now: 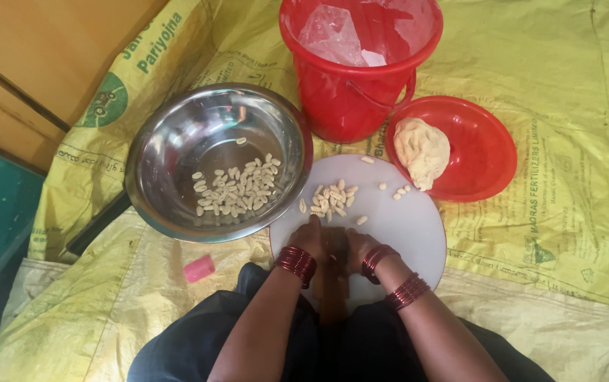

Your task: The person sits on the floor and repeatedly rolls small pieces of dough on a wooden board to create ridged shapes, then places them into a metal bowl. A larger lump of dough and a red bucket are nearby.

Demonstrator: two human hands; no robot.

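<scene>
1. Currently both hands sit close together at the near edge of the round white board (403,226). Left hand (311,237) and right hand (357,244) have fingers curled inward toward each other, nearly closed; something small seems pinched between them, but I cannot tell what, as the knuckles hide it.
2. Small dough pieces (331,198) lie in a loose cluster on the board just beyond the fingertips; a few strays sit further right.
3. A larger batch of the same pieces (237,187) rests in the steel bowl (170,141), touching the board's left edge.
4. The dough lump (421,152) sits in the red plate (484,148), right of the board; a red bucket (361,92) stands behind.
5. Judgement: shaping step, one piece being formed from a pinch of dough.
6. Judgement: next move calls for releasing the piece beside the cluster, then a short reach right to the lump for a fresh pinch.
</scene>
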